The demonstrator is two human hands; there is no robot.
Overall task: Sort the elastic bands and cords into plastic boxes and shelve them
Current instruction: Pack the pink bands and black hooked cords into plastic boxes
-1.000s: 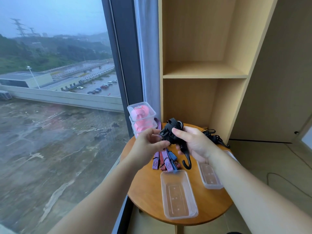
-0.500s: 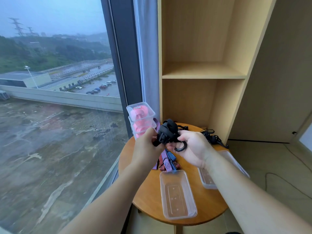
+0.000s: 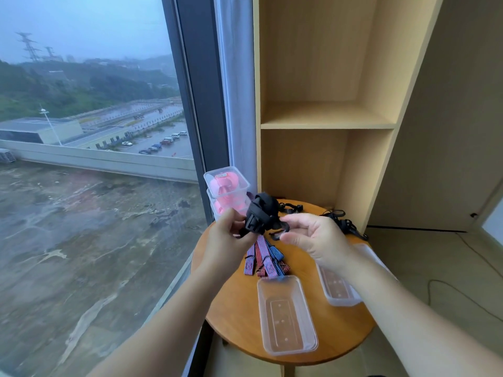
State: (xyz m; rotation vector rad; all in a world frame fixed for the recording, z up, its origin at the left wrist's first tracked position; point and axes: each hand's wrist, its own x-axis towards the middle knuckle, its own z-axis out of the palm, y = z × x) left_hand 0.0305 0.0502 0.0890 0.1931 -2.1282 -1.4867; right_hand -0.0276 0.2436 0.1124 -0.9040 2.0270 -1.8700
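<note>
Both hands hold a bundled black elastic cord [image 3: 262,213] with a hook above the round wooden table [image 3: 239,317]. My left hand [image 3: 228,238] grips its left side and my right hand [image 3: 315,238] pinches the hook end. Below them lie several red and blue striped bands [image 3: 265,257]. Two empty clear plastic boxes sit on the table, one in front [image 3: 287,314] and one to the right [image 3: 339,287], partly under my right forearm. Two stacked lidded boxes with pink bands [image 3: 227,191] stand at the table's back left.
A wooden shelf unit [image 3: 326,123] with bare compartments rises behind the table. More black cords [image 3: 345,221] lie at the table's back right. A large window is on the left. A cable trails on the floor at right.
The dangling hook has been drawn up into the bundle and both hands rose slightly. My right hand now pinches the hook end lower on the bundle's right side.
</note>
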